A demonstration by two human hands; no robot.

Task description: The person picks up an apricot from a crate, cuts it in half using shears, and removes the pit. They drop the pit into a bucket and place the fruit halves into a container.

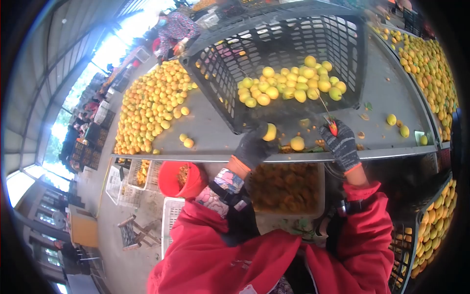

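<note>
Yellow fruit (270, 132) sits at the fingertips of the left grip (252, 147), just above the tabletop's front edge; that grip, in a dark glove, is curled narrowly round it. To its right, the right grip (339, 143) is closed about the red handle of a tool (333, 128), whose thin shaft points up and away from the wearer; whether it is sharp I cannot tell. The two grips are apart, and the tool does not touch the held fruit.

Between them a loose fruit (297, 143) rests on the tabletop (205, 142), close to the edge. A knock from either grip could roll it off. Scraps (361, 134) lie about the right grip; if they are wet, the gloves could lose purchase and the held fruit slip. The shaft could jab the left glove if the grips met carelessly.

Beyond both grips stands a black crate (361, 59) with fruit inside; its near wall could catch a sleeve or the shaft. Left of the left grip spreads a pile (152, 105), its loose outliers liable to roll if bumped. Below the grips are a red bucket (166, 177) and a tub (321, 196) of brownish pieces, where a dropped fruit might land.
</note>
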